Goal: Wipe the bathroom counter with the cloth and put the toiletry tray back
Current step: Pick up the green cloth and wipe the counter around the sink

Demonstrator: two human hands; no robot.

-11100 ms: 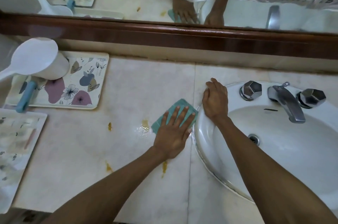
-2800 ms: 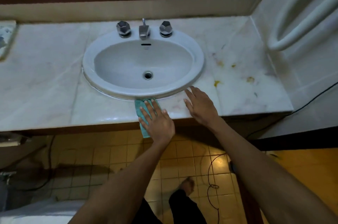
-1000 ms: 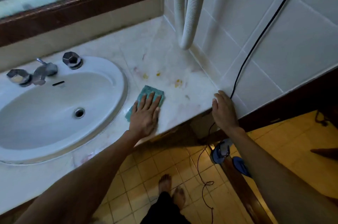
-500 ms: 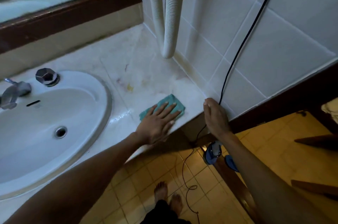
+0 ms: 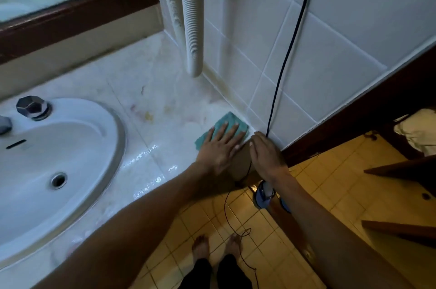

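My left hand (image 5: 220,147) lies flat, fingers spread, pressing the teal cloth (image 5: 228,122) onto the pale marble counter (image 5: 151,90), at its front right corner against the tiled wall. My right hand (image 5: 265,155) rests palm down on the counter's corner edge, right beside the left, holding nothing. Yellowish stains (image 5: 148,116) mark the counter left of the cloth, and wet streaks (image 5: 151,166) shine nearer the front edge. The toiletry tray is out of view.
A white basin (image 5: 70,170) with a chrome tap knob (image 5: 33,107) fills the left. Two ribbed white hoses (image 5: 191,17) hang over the counter's back right. A black cable (image 5: 290,52) runs down the tiled wall (image 5: 330,29). Yellow floor tiles (image 5: 330,194) and my bare feet (image 5: 217,246) show below.
My left hand has pushed the cloth rightwards into the corner against the tiled wall. My right hand has stayed on the counter's corner edge. The view has shifted slightly.
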